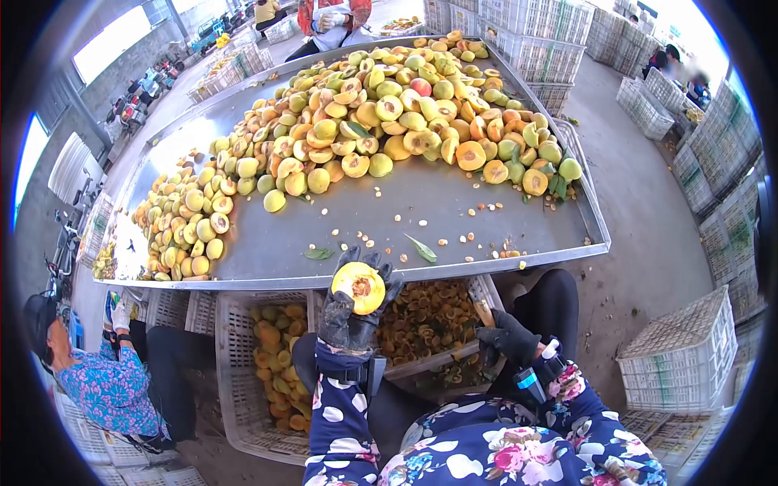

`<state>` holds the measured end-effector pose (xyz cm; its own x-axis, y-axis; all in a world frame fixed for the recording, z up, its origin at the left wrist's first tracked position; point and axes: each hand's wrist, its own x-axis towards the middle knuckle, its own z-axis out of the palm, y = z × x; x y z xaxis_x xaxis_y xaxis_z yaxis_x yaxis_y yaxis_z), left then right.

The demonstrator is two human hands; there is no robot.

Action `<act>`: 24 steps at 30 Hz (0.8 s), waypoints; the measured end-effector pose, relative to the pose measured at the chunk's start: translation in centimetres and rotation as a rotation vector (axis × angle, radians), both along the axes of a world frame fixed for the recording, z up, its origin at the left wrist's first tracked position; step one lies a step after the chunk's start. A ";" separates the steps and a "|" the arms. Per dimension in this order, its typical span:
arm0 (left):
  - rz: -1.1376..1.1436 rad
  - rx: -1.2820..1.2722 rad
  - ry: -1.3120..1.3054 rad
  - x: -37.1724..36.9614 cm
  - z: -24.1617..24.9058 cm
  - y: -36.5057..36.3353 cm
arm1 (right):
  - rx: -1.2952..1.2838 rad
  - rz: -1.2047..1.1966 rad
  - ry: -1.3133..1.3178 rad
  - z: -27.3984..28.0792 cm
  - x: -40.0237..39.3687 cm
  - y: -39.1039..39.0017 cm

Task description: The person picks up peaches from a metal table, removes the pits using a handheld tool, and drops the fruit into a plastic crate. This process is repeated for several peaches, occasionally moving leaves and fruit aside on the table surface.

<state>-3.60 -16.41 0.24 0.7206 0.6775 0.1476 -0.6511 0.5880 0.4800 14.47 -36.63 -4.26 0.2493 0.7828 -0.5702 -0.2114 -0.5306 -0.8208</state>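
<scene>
A halved yellow fruit [358, 287] with a brown, rough centre rests in my left hand [353, 312], its cut face turned up. That hand wears a dark glove and is over the near edge of the metal table [284, 235]. My right hand [510, 338], also in a dark glove, is lower and to the right, its fingers wrapped round a small tool with a light wooden handle [485, 313]. A big heap of halved and whole fruit [389, 113] covers the far part of the table. Small stones and leaves [422, 249] lie nearer.
Below the table edge are a crate of fruit halves [279, 364] and a crate of brownish scraps [429, 320]. A co-worker [109, 381] sits at the left, another person [332, 20] at the far side. Crates [679, 356] stand on the right.
</scene>
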 end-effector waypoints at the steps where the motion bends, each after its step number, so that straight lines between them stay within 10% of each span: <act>1: 0.006 0.005 0.034 0.0 0.6 -0.3 | -0.005 -0.005 -0.003 -0.1 0.0 -0.1; 11: -0.096 0.168 0.075 1.6 -1.0 0.0 | -0.106 -0.061 0.054 -2.1 0.1 -0.5; 24: -0.323 -0.229 -0.044 1.5 -0.8 0.7 | -0.171 0.071 -0.011 -4.2 -0.5 -0.1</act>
